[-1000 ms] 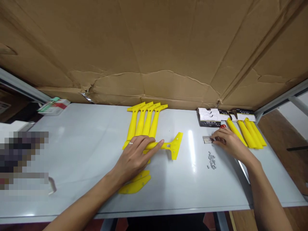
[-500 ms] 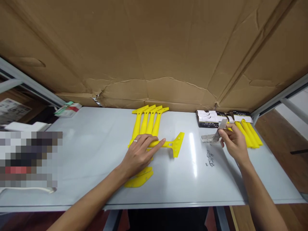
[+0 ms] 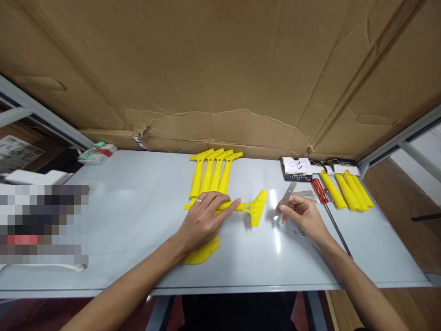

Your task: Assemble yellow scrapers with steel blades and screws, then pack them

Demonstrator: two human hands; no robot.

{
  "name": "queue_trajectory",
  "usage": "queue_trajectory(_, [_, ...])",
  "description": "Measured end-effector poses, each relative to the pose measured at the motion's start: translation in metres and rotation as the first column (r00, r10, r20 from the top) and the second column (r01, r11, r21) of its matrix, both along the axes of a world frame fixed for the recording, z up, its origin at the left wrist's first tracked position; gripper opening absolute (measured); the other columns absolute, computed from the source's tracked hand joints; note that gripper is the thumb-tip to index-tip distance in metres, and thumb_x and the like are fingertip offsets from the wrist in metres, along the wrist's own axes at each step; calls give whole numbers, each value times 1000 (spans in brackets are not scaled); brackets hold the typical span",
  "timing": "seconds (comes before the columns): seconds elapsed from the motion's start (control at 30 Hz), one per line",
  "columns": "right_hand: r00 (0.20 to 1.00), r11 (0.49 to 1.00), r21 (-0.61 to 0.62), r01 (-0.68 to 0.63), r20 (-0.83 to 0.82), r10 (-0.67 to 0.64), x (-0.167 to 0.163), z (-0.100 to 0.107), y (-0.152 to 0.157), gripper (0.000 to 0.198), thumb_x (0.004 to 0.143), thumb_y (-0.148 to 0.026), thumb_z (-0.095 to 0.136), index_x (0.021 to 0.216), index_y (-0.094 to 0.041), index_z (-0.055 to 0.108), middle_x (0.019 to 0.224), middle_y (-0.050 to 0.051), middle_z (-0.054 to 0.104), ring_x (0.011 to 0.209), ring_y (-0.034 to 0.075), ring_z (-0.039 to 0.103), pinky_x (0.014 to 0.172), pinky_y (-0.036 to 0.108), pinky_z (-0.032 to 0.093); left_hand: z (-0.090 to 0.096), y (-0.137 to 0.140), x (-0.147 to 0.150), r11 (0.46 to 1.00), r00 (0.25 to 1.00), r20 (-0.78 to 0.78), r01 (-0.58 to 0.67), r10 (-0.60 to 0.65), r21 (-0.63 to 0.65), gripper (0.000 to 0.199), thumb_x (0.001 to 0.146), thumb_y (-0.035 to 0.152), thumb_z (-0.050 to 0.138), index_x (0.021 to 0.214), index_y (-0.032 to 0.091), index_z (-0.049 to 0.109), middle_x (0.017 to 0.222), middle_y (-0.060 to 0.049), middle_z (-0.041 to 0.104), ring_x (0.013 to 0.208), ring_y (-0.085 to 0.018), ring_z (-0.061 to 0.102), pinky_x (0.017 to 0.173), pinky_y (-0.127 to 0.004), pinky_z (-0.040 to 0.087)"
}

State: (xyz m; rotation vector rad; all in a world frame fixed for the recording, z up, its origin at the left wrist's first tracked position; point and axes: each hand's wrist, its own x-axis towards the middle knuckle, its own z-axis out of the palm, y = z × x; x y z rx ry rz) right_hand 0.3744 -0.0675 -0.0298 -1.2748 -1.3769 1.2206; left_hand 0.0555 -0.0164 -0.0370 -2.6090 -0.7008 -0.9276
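Observation:
My left hand (image 3: 203, 216) is closed over the handle of a yellow plastic scraper (image 3: 257, 209), whose wide head points right. Under and below that hand lie more yellow scraper parts (image 3: 200, 255), partly hidden. Between thumb and fingers of my right hand (image 3: 305, 216) is a thin flat metal strip (image 3: 286, 195), tilted, just right of the scraper head. More metal strips (image 3: 306, 195) lie behind that hand. Small screws (image 3: 301, 231) are scattered below it, partly covered.
Several yellow scraper handles (image 3: 215, 172) stand in a row at the back. Small black-and-white boxes (image 3: 296, 169), a red-handled screwdriver (image 3: 320, 191) and yellow handles (image 3: 354, 192) lie at right. A cardboard sheet (image 3: 220, 69) rises behind the table.
My right hand has moved left with the metal strip, from above the other strips towards the scraper head, uncovering the screwdriver. My left hand stays on the handle.

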Motion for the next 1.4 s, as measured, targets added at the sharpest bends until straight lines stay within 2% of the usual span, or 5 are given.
queue_trajectory(0.3, [988,983,-112,-149,-64,142,-12,-10,-3,39,87,-55,78,84,-19,66,72,3,73,59,15,65,49,26,47,0,-5,3,1000,998,49,27,-27,-9,52,87,-7,59,134,15,63,103,-11,70,97,-26,64,77,-38,59])
queue_trajectory(0.73, [934,991,-83,-103,334,125,-22,-15,-10,42,86,-60,77,84,-18,70,75,3,72,69,19,65,66,33,50,-8,-17,10,997,996,-22,83,-82,5,40,94,1,59,133,10,63,103,-13,71,98,-26,65,79,-38,61])
queue_trajectory(0.97, [951,982,-60,-180,245,189,-23,-14,-12,36,97,-50,68,118,-22,61,77,-2,70,62,15,64,63,30,52,-6,-18,10,995,994,-48,102,-101,16,38,95,-1,54,131,6,63,105,-14,70,99,-27,64,76,-38,62])
queue_trajectory(1.13, [922,957,-99,-272,257,289,-24,-10,-13,58,104,-46,57,156,-27,42,88,-1,71,65,14,62,69,32,53,-5,-18,12,993,991,-54,120,-119,10,38,96,-2,48,130,5,63,104,-14,69,98,-27,63,78,-40,62])
queue_trajectory(1.4, [960,958,-160,-237,112,256,-23,-12,-12,63,97,-45,69,154,-27,49,98,3,75,78,18,66,65,32,57,-7,-20,12,989,988,-51,142,-144,-41,39,95,-2,50,132,4,62,107,-15,68,101,-28,62,81,-41,62])
